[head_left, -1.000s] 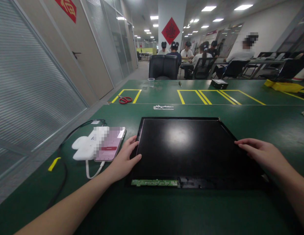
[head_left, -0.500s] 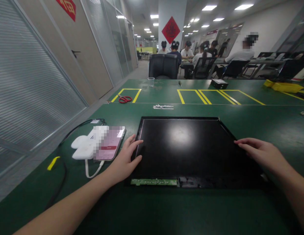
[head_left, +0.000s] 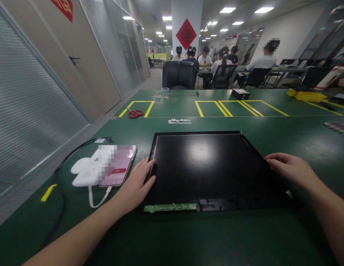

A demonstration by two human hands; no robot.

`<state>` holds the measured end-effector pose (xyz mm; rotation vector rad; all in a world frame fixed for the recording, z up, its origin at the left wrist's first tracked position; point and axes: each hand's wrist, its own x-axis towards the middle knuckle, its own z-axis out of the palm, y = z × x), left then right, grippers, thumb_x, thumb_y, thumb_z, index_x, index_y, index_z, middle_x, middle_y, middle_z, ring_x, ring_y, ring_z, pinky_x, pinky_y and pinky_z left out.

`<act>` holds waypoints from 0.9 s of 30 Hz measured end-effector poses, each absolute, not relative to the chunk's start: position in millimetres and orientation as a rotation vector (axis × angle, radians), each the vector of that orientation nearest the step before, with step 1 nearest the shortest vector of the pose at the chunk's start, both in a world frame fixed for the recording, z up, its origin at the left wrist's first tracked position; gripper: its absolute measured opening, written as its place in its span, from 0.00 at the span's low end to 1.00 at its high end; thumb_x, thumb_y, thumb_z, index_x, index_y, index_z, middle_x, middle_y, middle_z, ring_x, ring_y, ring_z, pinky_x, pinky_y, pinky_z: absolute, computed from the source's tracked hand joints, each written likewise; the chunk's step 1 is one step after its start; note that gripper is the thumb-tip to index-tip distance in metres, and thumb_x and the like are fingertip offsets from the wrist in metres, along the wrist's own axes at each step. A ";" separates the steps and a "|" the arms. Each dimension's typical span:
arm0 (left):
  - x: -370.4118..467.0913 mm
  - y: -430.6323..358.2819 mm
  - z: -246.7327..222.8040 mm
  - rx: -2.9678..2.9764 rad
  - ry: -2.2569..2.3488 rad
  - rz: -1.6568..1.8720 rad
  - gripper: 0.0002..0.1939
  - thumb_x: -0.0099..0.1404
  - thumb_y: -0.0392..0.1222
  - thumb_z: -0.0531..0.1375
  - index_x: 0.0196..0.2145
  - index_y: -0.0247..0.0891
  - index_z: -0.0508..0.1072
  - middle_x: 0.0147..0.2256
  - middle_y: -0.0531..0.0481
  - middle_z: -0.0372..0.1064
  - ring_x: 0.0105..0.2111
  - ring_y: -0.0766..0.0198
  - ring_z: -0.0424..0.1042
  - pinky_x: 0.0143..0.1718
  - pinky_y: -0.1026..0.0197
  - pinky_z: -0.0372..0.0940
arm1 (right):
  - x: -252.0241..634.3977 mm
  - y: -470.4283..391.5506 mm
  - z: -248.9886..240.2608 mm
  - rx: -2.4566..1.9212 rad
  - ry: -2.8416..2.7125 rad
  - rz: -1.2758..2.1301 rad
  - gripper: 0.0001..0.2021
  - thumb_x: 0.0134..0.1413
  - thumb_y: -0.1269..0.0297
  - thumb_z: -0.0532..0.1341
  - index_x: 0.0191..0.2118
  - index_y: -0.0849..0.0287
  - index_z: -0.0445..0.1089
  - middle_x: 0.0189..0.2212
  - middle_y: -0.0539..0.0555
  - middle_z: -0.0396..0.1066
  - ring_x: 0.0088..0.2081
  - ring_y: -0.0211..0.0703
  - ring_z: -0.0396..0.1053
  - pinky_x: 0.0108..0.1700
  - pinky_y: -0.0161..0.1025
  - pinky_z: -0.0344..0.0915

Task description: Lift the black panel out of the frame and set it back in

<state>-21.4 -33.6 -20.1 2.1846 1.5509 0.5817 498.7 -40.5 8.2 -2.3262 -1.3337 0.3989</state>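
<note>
A black display panel [head_left: 202,166] lies flat on the green table, its glossy face up. Along its near edge runs a narrow green circuit board [head_left: 170,207]. My left hand [head_left: 140,181] rests at the panel's left edge, fingers apart, with the fingertips at the frame. On the opposite side my right hand [head_left: 291,170] has its thumb and fingers pressed together against the right edge of the panel. A phone [head_left: 119,166] and a white charger-like device [head_left: 90,171] with a short white cable lie left of my left hand.
Red-handled scissors [head_left: 135,113], white scraps [head_left: 179,120], a clear cup [head_left: 165,92] and a black box [head_left: 240,94] lie farther back on the green table [head_left: 216,240]. A black cable [head_left: 62,207] curves along the left. People sit at tables beyond.
The view has shifted, so the panel and table items appear slightly farther left. Both hands remain at the panel's sides, my left hand's fingers reaching a little less over its frame.
</note>
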 end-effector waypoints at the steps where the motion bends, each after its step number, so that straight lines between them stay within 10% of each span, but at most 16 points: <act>1: -21.3 -33.1 -17.8 2.165 1.547 0.584 0.29 0.72 0.49 0.53 0.67 0.37 0.66 0.70 0.35 0.58 0.72 0.41 0.53 0.70 0.32 0.50 | 498.6 -39.6 6.5 -2.337 -1.352 0.396 0.19 0.40 0.47 0.57 0.32 0.53 0.78 0.27 0.55 0.78 0.32 0.55 0.75 0.36 0.47 0.65; 16: -18.7 -33.2 -1.6 1.924 1.521 0.768 0.26 0.69 0.44 0.54 0.63 0.46 0.70 0.68 0.46 0.64 0.70 0.47 0.60 0.70 0.38 0.53 | 494.2 -36.1 -6.8 -2.361 -1.456 0.332 0.15 0.43 0.50 0.57 0.31 0.52 0.75 0.27 0.54 0.75 0.31 0.51 0.72 0.35 0.44 0.63; 27: -4.5 -38.5 9.8 1.359 1.381 0.992 0.27 0.62 0.42 0.59 0.60 0.43 0.70 0.66 0.45 0.67 0.60 0.46 0.72 0.55 0.45 0.74 | 491.9 -33.3 -2.4 -2.422 -1.416 0.390 0.16 0.40 0.48 0.57 0.29 0.51 0.74 0.27 0.54 0.74 0.32 0.54 0.72 0.37 0.47 0.63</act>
